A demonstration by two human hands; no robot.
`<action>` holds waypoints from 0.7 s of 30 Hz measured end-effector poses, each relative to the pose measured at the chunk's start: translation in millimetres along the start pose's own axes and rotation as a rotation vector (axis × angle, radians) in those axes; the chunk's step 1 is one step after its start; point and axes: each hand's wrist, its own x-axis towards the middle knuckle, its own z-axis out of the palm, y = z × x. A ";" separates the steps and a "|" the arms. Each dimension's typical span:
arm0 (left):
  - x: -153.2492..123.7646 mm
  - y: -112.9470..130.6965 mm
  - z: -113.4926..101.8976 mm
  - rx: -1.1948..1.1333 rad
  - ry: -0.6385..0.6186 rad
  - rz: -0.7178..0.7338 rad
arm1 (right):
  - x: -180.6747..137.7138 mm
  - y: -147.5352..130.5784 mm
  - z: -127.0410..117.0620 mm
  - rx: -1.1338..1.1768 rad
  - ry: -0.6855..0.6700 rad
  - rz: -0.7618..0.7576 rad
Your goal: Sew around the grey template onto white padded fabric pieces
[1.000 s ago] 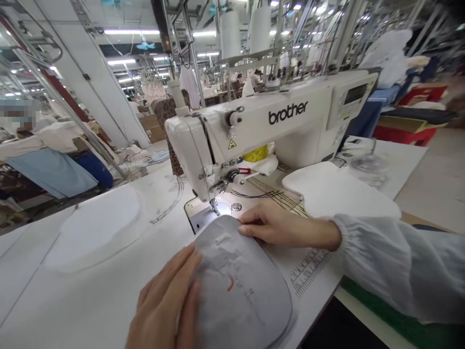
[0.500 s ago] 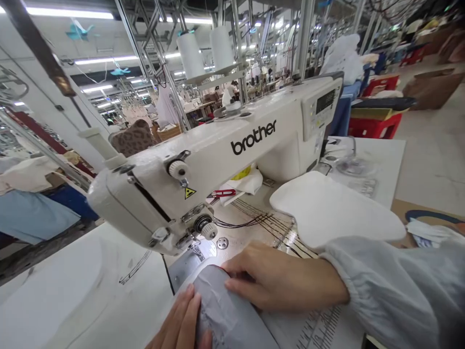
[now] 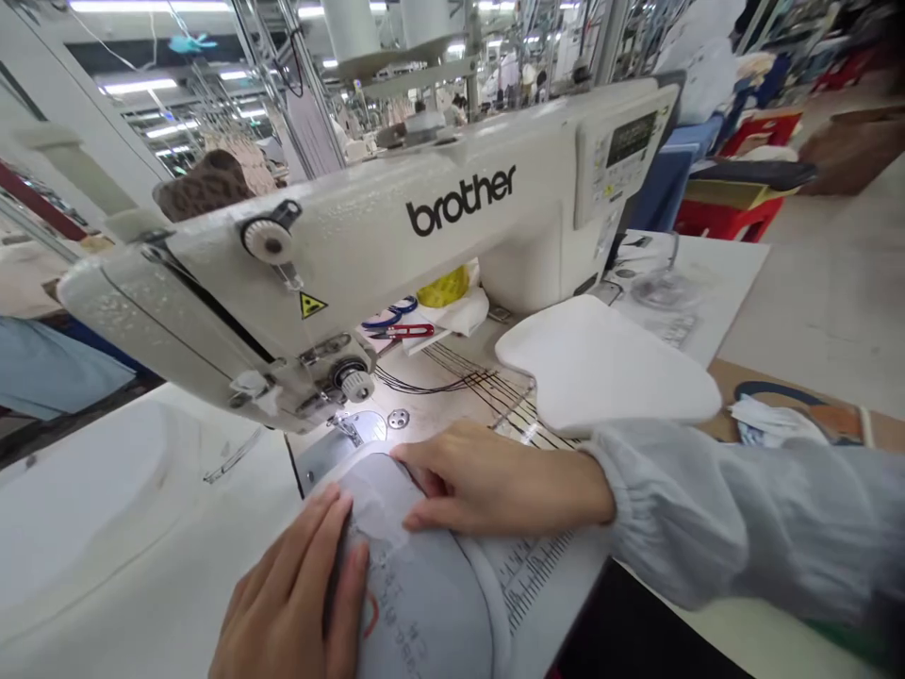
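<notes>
A rounded grey fabric piece (image 3: 424, 604) with faint printed marks lies on the white sewing table (image 3: 106, 566), its far edge by the needle of the white Brother sewing machine (image 3: 396, 217). My left hand (image 3: 297, 594) lies flat on the piece's left side with fingers stretched out. My right hand (image 3: 487, 481) rests on the piece's upper right, fingers bent and pressing the fabric down just short of the presser foot (image 3: 346, 429). A light grey sleeve covers my right forearm.
A stack of white curved pieces (image 3: 600, 363) sits right of the machine bed. Red thread snips (image 3: 406, 331) and a yellow item lie behind the arm. A printed ruler strip (image 3: 530, 566) runs along the table front. Red bins stand far right.
The view has dropped and closed in on the machine. Both hands stay on the grey piece, and more of it shows under them now than half a second ago.
</notes>
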 end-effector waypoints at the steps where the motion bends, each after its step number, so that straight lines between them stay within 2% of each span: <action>1: 1.8 1.8 -1.8 -0.004 0.005 -0.018 | 0.4 -0.3 -0.3 -0.009 -0.006 -0.004; 10: 6.3 15.4 -10.9 -0.053 -0.020 -0.141 | -0.3 1.5 -2.1 0.000 -0.050 -0.041; 16: 6.7 17.0 -13.1 -0.041 -0.056 -0.096 | 1.3 3.1 -1.2 -0.068 -0.024 -0.054; 19: 5.5 21.5 -9.9 -0.034 -0.101 -0.090 | -1.5 3.5 1.2 -0.191 -0.003 -0.041; 21: 4.6 27.0 -4.3 -0.039 -0.087 -0.118 | -4.2 2.7 5.9 -0.339 0.018 -0.025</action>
